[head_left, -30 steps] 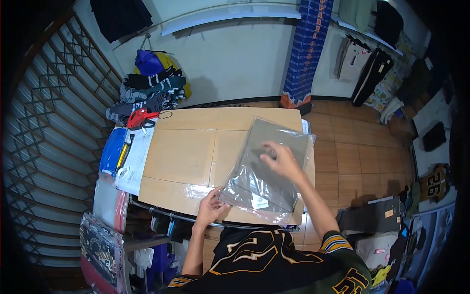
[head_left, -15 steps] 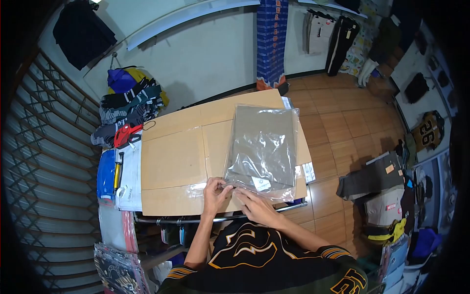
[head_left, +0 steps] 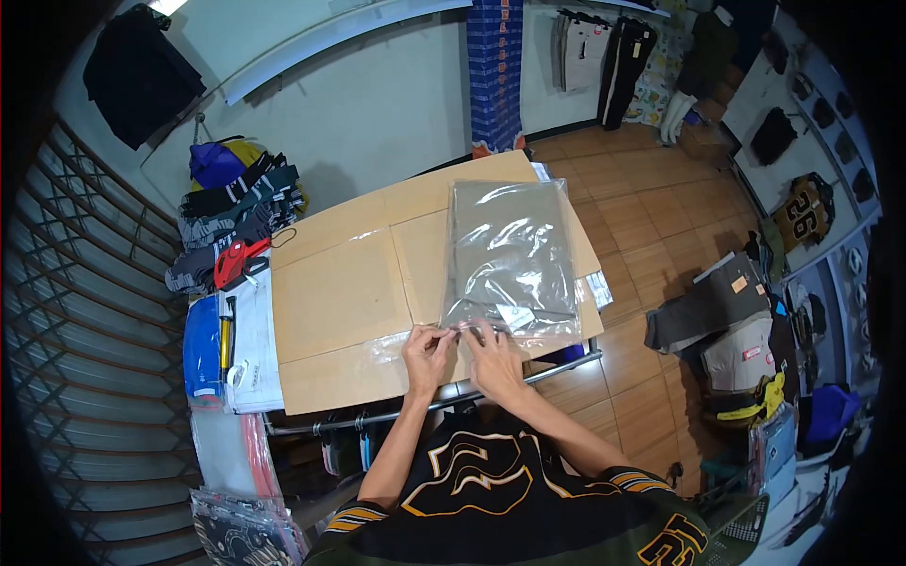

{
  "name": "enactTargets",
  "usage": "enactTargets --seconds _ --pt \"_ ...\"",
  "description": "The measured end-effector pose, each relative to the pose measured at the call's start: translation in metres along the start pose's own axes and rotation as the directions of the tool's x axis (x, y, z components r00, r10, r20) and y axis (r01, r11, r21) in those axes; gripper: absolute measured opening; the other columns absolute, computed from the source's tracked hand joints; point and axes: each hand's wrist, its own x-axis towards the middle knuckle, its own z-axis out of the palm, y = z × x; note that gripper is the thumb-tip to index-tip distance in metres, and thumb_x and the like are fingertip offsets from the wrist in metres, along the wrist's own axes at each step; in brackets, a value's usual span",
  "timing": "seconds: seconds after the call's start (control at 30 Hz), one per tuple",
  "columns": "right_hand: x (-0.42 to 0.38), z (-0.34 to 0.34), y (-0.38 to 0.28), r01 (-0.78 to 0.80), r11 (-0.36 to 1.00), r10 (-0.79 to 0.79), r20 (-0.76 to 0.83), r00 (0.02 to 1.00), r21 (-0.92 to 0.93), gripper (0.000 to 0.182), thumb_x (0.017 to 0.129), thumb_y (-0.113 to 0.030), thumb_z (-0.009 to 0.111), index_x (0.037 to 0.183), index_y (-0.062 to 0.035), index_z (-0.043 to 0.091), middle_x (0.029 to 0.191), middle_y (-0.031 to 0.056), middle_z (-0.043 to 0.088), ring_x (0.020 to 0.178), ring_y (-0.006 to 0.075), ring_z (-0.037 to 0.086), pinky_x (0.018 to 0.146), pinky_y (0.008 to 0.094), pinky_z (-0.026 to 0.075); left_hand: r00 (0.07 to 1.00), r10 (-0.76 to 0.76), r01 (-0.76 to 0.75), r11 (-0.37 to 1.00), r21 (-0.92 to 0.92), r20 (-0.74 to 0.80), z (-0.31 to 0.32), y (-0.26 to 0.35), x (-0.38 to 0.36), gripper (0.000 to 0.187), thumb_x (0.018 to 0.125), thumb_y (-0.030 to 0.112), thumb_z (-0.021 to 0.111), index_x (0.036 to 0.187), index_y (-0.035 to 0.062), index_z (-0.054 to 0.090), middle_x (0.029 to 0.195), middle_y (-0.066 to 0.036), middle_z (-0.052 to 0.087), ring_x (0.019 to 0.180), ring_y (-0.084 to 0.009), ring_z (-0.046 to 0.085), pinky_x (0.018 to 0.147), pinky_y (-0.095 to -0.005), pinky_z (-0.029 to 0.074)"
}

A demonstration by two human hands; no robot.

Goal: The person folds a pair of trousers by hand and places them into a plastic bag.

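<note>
A clear plastic bag (head_left: pixel 510 250) with a folded grey-brown garment inside lies on the right part of a cardboard-covered table (head_left: pixel 340 302). My left hand (head_left: pixel 427 358) pinches the bag's lower left corner between thumb and fingers. Beside it, my right hand (head_left: pixel 493 360) rests on the bag's near edge, fingers bent and somewhat apart, its fingertips against the plastic. A small white label (head_left: pixel 515 316) shows through the bag just above my right hand.
At the table's left end are a red tool (head_left: pixel 238 264), a yellow and black cutter (head_left: pixel 226 340) and a blue packet (head_left: pixel 202 349). Folded clothes (head_left: pixel 241 208) are stacked behind. A metal rail (head_left: pixel 557 368) runs along the near edge.
The view has shifted slightly. My right hand has turned more upright, its fingers moving from beside my left hand onto the bag's near edge. My left hand stays at the corner.
</note>
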Motion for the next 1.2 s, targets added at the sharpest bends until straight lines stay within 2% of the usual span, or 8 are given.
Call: enactTargets --seconds 0.13,0.27,0.33,0.5,0.8,0.87,0.97,1.2 --pt "0.006 0.015 -0.004 -0.097 0.995 0.098 -0.089 0.991 0.017 0.075 0.079 -0.012 0.065 0.150 -0.0206 0.043 0.139 0.0259 0.043 0.107 0.0464 0.055 0.069 0.0525 0.057 0.997 0.057 -0.061 0.996 0.070 0.051 -0.007 -0.003 -0.006 0.006 0.087 -0.005 0.073 0.093 -0.0054 0.073 0.096 -0.008 0.061 0.084 -0.0167 0.070 0.074 -0.0263 0.059" --pt "0.019 0.017 -0.007 -0.294 0.954 0.289 0.082 0.954 0.064 0.076 0.081 -0.019 0.064 0.153 -0.0270 0.040 0.131 0.0331 0.050 0.099 0.0516 0.062 0.071 0.0556 0.056 0.996 0.058 -0.063 0.994 0.085 0.068 -0.012 0.004 -0.008 0.008 0.086 0.000 0.076 0.092 -0.0019 0.074 0.089 -0.010 0.062 0.078 -0.0159 0.066 0.063 -0.0256 0.054" --pt "0.017 0.023 -0.003 -0.265 0.961 0.262 0.040 0.964 0.083 0.078 0.081 -0.022 0.064 0.155 -0.0268 0.038 0.128 0.0341 0.053 0.094 0.0532 0.064 0.073 0.0570 0.056 0.991 0.090 -0.102 0.986 0.132 0.097 -0.016 0.008 -0.005 0.008 0.086 0.002 0.076 0.093 -0.0016 0.074 0.089 -0.010 0.063 0.078 -0.0157 0.066 0.062 -0.0254 0.054" --pt "0.000 0.025 -0.003 -0.124 0.992 0.119 -0.144 0.982 -0.026 0.078 0.081 -0.021 0.064 0.154 -0.0252 0.039 0.132 0.0316 0.049 0.107 0.0494 0.059 0.076 0.0566 0.056 0.987 0.063 -0.086 0.985 0.151 0.147 -0.018 0.022 -0.002 0.010 0.087 0.006 0.076 0.094 -0.0014 0.074 0.092 -0.010 0.064 0.078 -0.0147 0.066 0.063 -0.0252 0.054" --pt "0.021 0.021 -0.010 -0.274 0.957 0.276 -0.002 0.961 -0.095 0.075 0.082 -0.024 0.063 0.154 -0.0254 0.040 0.119 0.0264 0.052 0.102 0.0447 0.059 0.076 0.0546 0.055 0.992 -0.082 0.072 0.993 0.097 0.101 -0.019 -0.003 0.010 0.018 0.090 0.013 0.075 0.094 -0.0042 0.070 0.084 -0.010 0.069 0.071 -0.0136 0.067 0.062 -0.0255 0.054" --pt "0.018 0.021 -0.012 -0.256 0.962 0.254 -0.040 0.966 -0.089 0.074 0.083 -0.024 0.063 0.153 -0.0252 0.040 0.118 0.0266 0.053 0.102 0.0445 0.059 0.076 0.0544 0.054 0.998 -0.069 0.069 0.992 0.106 -0.010 -0.016 -0.004 0.016 0.025 0.089 0.016 0.076 0.099 -0.0049 0.065 0.082 -0.012 0.070 0.068 -0.0136 0.068 0.060 -0.0264 0.054" --pt "0.015 0.024 -0.010 -0.228 0.969 0.220 -0.094 0.971 -0.097 0.074 0.083 -0.023 0.062 0.154 -0.0253 0.040 0.115 0.0265 0.053 0.099 0.0446 0.059 0.075 0.0549 0.054 0.965 -0.240 0.236 0.971 0.046 0.106 -0.018 0.001 0.027 0.030 0.090 0.016 0.076 0.103 -0.0053 0.060 0.081 -0.014 0.072 0.068 -0.0147 0.069 0.059 -0.0277 0.055" --pt "0.001 0.016 -0.008 -0.140 0.989 0.131 -0.142 0.981 -0.050 0.067 0.082 -0.020 0.066 0.147 -0.0218 0.049 0.114 0.0273 0.054 0.101 0.0427 0.060 0.080 0.0503 0.054 0.948 -0.296 0.275 0.947 0.166 0.120 -0.003 0.003 0.043 0.033 0.090 0.022 0.075 0.100 -0.0050 0.060 0.070 -0.013 0.072 0.060 -0.0156 0.070 0.055 -0.0284 0.053"
